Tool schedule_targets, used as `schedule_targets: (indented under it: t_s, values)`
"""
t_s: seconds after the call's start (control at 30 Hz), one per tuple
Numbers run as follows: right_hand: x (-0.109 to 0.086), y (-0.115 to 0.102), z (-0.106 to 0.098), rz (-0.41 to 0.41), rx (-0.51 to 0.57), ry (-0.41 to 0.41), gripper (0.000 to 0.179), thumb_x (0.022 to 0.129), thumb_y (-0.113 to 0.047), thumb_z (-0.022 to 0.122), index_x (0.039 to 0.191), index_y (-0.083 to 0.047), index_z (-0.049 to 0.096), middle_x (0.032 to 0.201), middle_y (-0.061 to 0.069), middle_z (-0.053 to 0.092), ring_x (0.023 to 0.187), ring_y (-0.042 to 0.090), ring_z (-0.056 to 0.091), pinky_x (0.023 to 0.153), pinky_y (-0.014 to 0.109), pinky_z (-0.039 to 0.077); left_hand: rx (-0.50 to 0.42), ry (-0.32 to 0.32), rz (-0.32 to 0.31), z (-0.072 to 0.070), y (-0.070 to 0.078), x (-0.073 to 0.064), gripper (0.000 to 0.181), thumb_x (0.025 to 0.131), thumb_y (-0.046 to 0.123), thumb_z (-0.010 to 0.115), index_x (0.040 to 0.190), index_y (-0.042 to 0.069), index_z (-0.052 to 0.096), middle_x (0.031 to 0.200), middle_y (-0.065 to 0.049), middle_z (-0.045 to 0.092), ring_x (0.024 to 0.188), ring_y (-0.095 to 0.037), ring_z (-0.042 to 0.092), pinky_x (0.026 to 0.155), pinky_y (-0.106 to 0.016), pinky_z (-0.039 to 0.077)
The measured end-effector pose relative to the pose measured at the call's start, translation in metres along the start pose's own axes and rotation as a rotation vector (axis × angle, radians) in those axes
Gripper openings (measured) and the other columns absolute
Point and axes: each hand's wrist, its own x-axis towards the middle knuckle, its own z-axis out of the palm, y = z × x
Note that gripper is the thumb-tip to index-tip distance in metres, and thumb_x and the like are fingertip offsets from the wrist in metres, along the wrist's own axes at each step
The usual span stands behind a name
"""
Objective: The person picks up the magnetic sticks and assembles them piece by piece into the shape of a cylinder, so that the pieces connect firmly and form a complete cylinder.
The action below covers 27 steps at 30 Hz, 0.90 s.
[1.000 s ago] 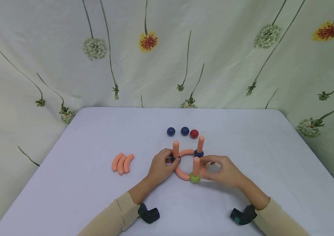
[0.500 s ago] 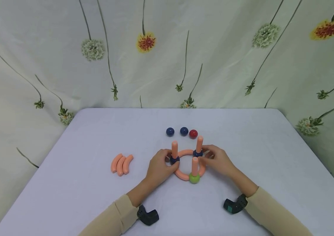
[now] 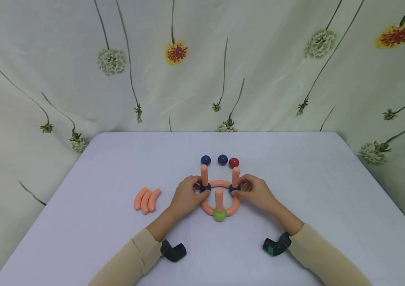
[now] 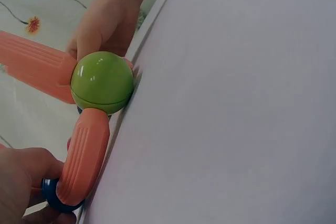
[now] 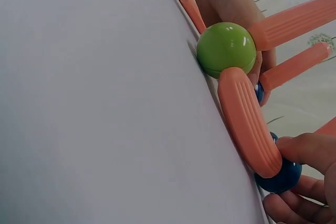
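Note:
A ring of curved orange rods (image 3: 219, 183) joined by balls lies on the table, with three straight orange rods (image 3: 236, 176) standing up from the balls. In the head view my left hand (image 3: 184, 198) pinches the blue ball (image 3: 206, 188) at the ring's far left between thumb and fingers. Opposite it, my right hand (image 3: 258, 194) holds the other blue ball (image 5: 281, 176) in the same kind of pinch. The green ball (image 3: 219, 215) forms the near corner, touched by neither hand. Both wrist views show it close up, a curved rod running to each held ball.
Behind the ring sit two loose blue balls (image 3: 222, 160) and a red ball (image 3: 234, 163). Three loose curved orange rods (image 3: 146, 201) lie side by side to the left on the white table (image 3: 80, 230). A flowered cloth (image 3: 195, 91) hangs behind.
My right hand has moved from the ring's near right side to the far-right blue ball and taken hold of it. The ring has shifted left and turned slightly, my left hand still gripping it.

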Motion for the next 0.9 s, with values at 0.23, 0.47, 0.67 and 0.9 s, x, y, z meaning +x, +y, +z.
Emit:
schedule_targets:
  t_s: [0.23,0.47,0.67,0.9]
  values:
    - [0.003,-0.002,0.004,-0.002,0.001,-0.012,0.032,0.08,-0.021,0.082,0.102,-0.004,0.067,0.089,0.003,0.065,0.076,0.016,0.058,0.067,0.028,0.047,-0.014,-0.006,-0.013,-0.006,-0.006,0.007,0.033,0.083,0.014,0.074,0.113,0.003,0.067,0.101,-0.006,0.063,0.088,-0.019,0.056,0.076,-0.035,0.048]
    - [0.009,-0.002,-0.011,-0.022,0.028,-0.113,0.034,0.088,-0.021,0.072,0.114,-0.002,0.065,0.104,0.006,0.066,0.089,0.02,0.059,0.076,0.033,0.048,-0.037,0.032,0.017,-0.005,-0.017,0.007,0.033,0.083,0.013,0.071,0.114,0.002,0.066,0.103,-0.008,0.063,0.096,-0.022,0.06,0.083,-0.038,0.049]
    - [0.025,0.001,-0.021,-0.033,0.025,-0.027,0.028,0.092,-0.013,0.065,0.114,0.004,0.063,0.104,0.014,0.067,0.095,0.027,0.06,0.078,0.034,0.048,-0.039,0.059,0.046,-0.004,-0.021,0.006,0.037,0.084,0.014,0.07,0.118,0.001,0.065,0.106,-0.009,0.063,0.096,-0.022,0.06,0.082,-0.039,0.048]
    - [0.051,0.01,-0.02,0.037,0.031,0.173,0.037,0.089,-0.017,0.071,0.12,0.001,0.061,0.12,0.016,0.061,0.108,0.03,0.055,0.09,0.043,0.046,-0.051,0.069,0.073,-0.003,-0.027,0.006,0.037,0.083,0.014,0.07,0.118,0.002,0.065,0.105,-0.008,0.063,0.096,-0.021,0.06,0.081,-0.038,0.048]
